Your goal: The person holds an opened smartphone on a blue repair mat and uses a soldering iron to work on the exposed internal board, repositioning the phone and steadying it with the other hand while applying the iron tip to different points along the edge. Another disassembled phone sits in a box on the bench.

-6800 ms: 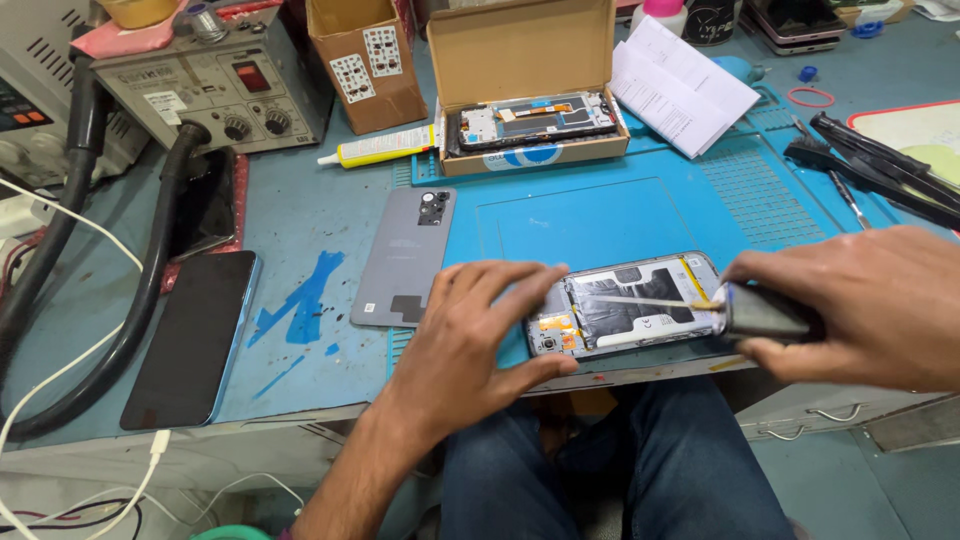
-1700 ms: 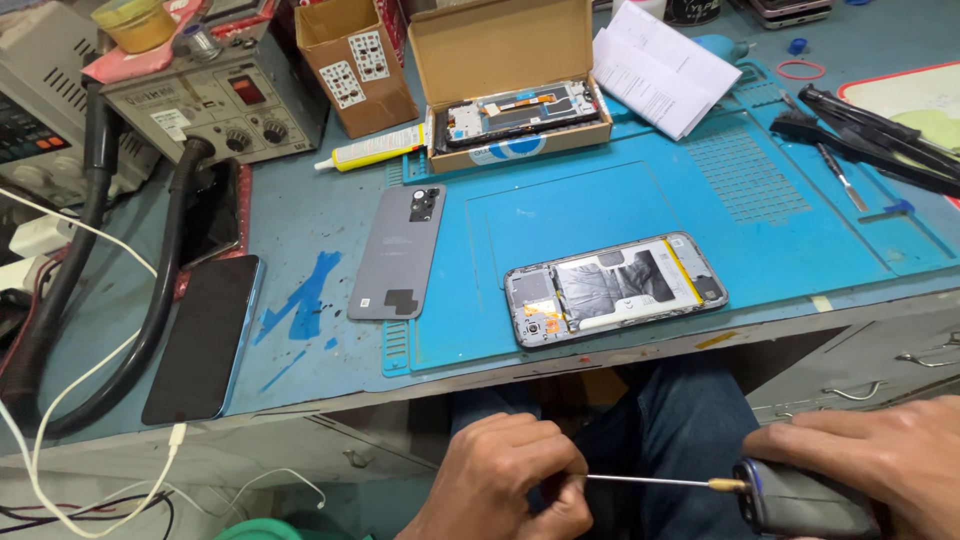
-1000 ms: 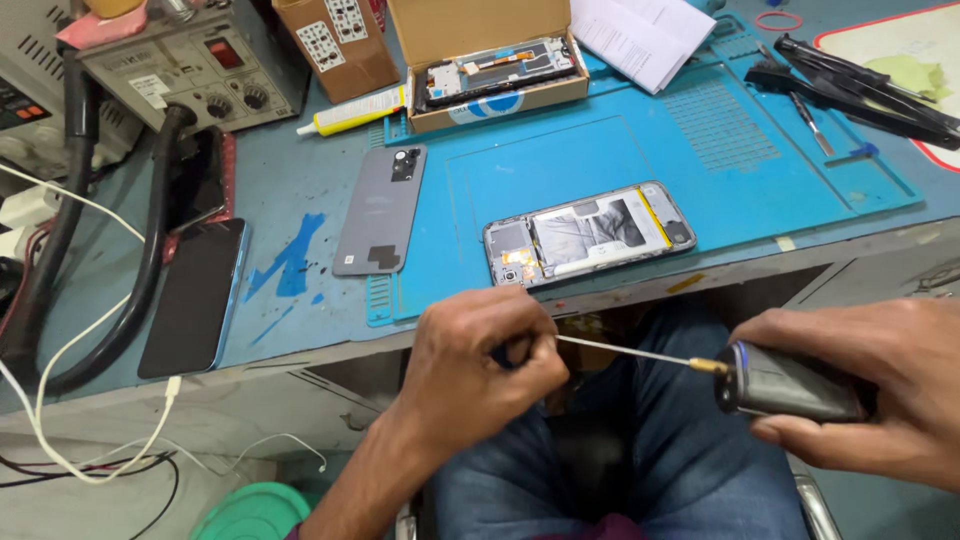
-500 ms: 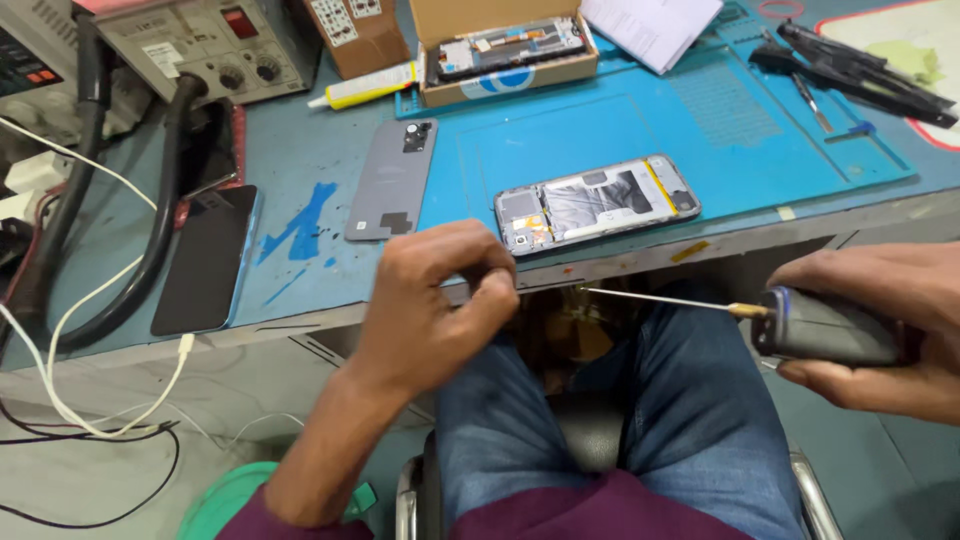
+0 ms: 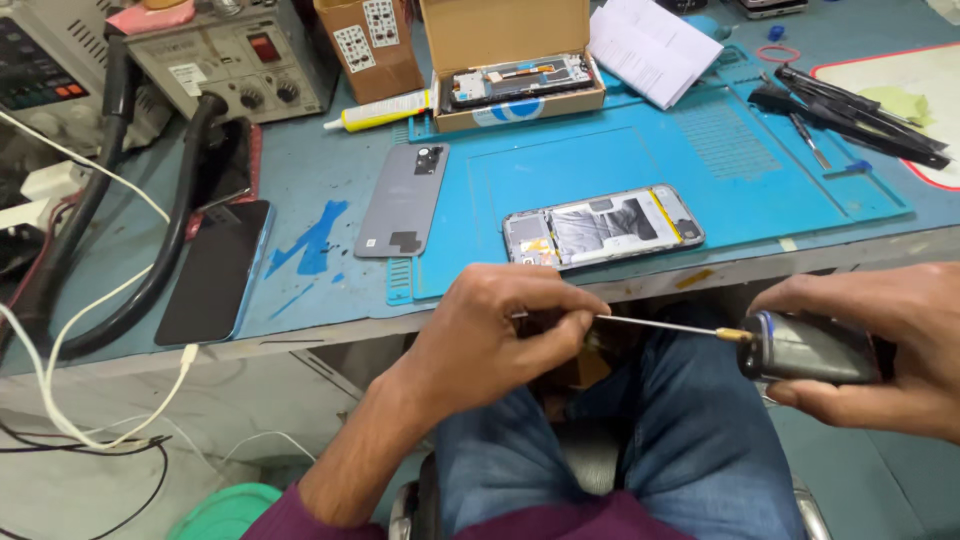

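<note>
Across the top of the view, the counter carries a wide blue work mat, with a grey control unit with knobs at the far left corner and thick black hoses curving down from it. On the mat's far edge stands an open cardboard box with a phone part lying in it, and white folded paper lies just beside it. A dark phone lies face up left of the mat, near a grey back cover lying at the mat's left border. The opened phone, its insides showing, lies on the mat near the counter's front edge, apart from both hands. Black tools lie at the right. Below the counter edge, above the person's lap in blue jeans, the right hand is wrapped around the dark handle of a screwdriver, held level. The left hand has its fingers pinched closed on the tip of the thin shaft.
</note>
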Available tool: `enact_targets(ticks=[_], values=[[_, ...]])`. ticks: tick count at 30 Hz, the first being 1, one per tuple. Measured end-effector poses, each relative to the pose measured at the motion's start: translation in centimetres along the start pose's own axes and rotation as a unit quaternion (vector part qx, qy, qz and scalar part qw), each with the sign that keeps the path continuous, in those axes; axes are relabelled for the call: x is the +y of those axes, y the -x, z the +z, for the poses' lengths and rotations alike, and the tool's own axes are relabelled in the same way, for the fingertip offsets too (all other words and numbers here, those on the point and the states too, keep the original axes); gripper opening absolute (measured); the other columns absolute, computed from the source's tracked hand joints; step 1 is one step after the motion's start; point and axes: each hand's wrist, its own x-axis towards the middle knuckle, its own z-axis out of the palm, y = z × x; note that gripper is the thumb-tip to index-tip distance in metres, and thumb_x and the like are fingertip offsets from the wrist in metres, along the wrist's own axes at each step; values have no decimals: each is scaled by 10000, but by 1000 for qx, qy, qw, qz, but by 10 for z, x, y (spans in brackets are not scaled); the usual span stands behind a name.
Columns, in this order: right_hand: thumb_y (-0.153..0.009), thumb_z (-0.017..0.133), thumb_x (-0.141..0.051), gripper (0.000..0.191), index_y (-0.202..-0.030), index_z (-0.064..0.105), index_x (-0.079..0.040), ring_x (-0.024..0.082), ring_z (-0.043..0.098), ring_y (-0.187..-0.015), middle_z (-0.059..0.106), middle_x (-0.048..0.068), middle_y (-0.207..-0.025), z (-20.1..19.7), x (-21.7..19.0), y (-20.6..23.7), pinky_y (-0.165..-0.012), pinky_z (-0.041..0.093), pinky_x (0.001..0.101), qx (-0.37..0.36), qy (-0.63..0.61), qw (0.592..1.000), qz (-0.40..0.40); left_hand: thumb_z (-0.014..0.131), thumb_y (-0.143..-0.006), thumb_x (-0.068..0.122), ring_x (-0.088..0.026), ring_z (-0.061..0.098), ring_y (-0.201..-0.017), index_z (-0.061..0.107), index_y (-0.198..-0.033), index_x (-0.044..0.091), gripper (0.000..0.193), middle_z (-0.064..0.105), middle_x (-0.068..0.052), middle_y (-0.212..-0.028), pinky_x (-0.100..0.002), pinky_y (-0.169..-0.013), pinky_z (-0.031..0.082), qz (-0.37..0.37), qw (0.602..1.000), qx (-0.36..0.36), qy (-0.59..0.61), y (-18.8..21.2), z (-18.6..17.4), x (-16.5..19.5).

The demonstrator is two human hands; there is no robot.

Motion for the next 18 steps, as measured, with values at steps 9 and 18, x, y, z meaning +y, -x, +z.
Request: enact_targets(ticks=[9, 18], values=[[-572, 943, -526, 690, -1207, 762, -325, 85, 801, -832, 806, -85, -912, 14, 9, -5, -750, 606, 297, -41, 31, 999, -5, 737, -791, 151, -242, 667, -710, 733, -819, 88, 69, 661, -45, -748, -383, -641, 526, 69, 985, -10, -159, 3, 3, -11], [-697, 903, -369, 563, -1207, 728, -208, 205, 705, -634, 715, 67, -773, -14, -21, -27, -573, 517, 374, -159, -138, 976, 49, 746, -794, 82, -234, 651, -692, 730, -871, 83, 79, 656, -45, -761, -380, -650, 492, 131, 972, 66, -184, -8, -25, -12]])
